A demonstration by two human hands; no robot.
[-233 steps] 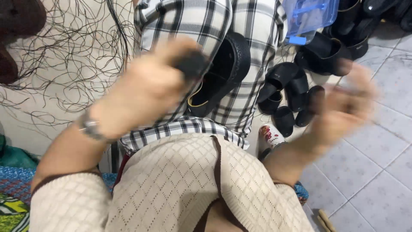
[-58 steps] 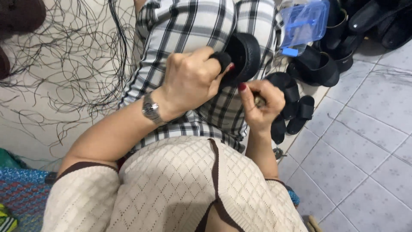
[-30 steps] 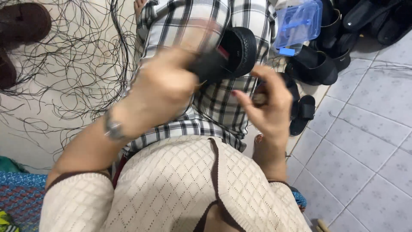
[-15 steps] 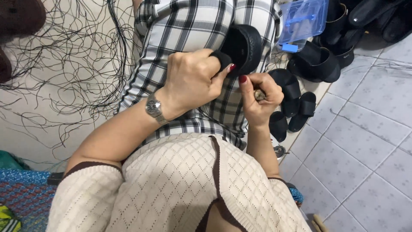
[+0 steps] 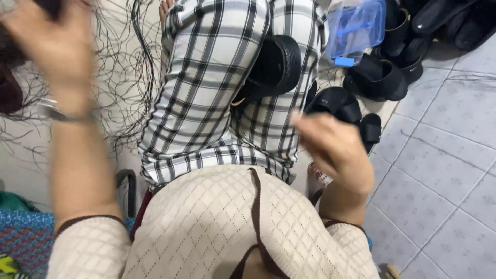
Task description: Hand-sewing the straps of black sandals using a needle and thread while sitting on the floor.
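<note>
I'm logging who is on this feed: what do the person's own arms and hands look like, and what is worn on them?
Both hands are bare, no gloves. The left hand has a silver metal wristwatch below it. Both forearms are uncovered; cream knitted sleeves with a diamond pattern and dark brown cuffs are pushed up toward the elbows. The right hand is blurred, so rings or nail colour cannot be told.

Matt black rubbery sandal (image 5: 274, 64) (on checked cloth trousers (image 5: 206, 88)).
</note>
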